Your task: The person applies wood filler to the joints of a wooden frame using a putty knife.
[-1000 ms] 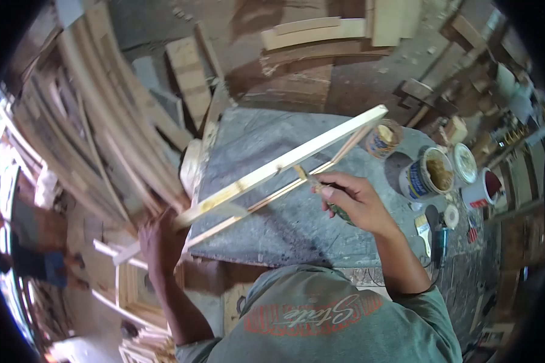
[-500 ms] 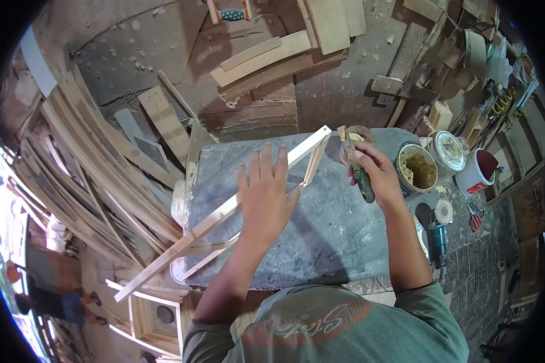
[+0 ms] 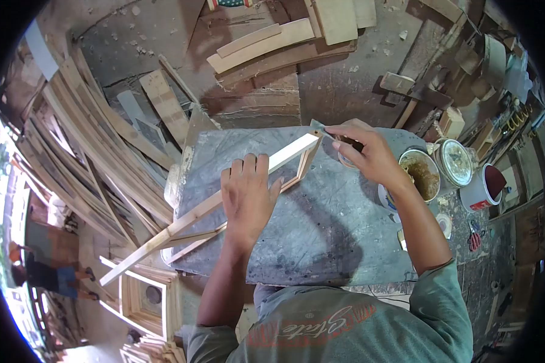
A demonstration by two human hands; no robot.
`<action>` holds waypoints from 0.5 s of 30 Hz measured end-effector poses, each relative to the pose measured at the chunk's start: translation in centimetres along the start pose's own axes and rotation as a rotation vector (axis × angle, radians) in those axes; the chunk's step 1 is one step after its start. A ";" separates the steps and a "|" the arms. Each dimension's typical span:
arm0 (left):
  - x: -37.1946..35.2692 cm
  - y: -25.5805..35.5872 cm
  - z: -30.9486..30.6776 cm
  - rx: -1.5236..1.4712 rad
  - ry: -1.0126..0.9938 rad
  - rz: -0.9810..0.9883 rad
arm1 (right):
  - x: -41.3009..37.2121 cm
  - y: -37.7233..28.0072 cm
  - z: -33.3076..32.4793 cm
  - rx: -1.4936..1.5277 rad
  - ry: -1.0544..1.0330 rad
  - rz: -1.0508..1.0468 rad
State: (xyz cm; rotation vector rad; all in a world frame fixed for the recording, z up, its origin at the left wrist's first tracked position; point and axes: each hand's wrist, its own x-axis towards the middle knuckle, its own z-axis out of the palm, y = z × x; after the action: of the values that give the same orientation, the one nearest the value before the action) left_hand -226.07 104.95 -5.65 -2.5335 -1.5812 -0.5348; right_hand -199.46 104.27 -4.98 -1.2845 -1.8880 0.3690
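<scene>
A slim wooden frame (image 3: 191, 219) rests slantwise on the grey tabletop (image 3: 297, 254), its lower left end jutting past the table edge. Across its top bar lies my left hand (image 3: 247, 196), fingers bent over the wood. My right hand (image 3: 369, 151) grips a putty knife, whose blade (image 3: 317, 126) meets the upper right end of the bar beside a small dark hole. The handle is mostly hidden in my fingers. Behind that hand a small round container is partly covered. Just right of my forearm stands a bucket (image 3: 427, 183) smeared with tan putty.
A lidded tub (image 3: 456, 162), a red-and-white bucket (image 3: 483, 187) and red-handled scissors (image 3: 476, 239) sit at the right. Long wooden strips (image 3: 97, 163) lean at the left. More wooden frames (image 3: 145, 299) are stacked lower left, and a person (image 3: 48, 275) is beyond them.
My right hand has moved up and left, bringing the putty knife onto the bar's end. My left hand's fingers, straighter before, now bend over the wood. The frame has shifted slightly left and down.
</scene>
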 end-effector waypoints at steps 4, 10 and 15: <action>-0.3 0.1 0.0 -0.024 0.018 0.003 | -0.4 0.4 -1.7 -0.137 -0.042 0.001; -0.4 0.5 -0.1 -0.033 0.020 -0.011 | 2.6 -1.4 -6.0 -0.321 -0.180 -0.186; -0.4 0.7 0.0 -0.049 0.022 -0.016 | 6.1 -3.2 -5.6 -0.604 -0.406 -0.465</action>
State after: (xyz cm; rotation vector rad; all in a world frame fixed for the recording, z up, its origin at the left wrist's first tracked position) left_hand -225.58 104.32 -5.76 -2.5431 -1.6018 -0.6088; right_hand -198.32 107.11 3.29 -1.1288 -2.7007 -0.2271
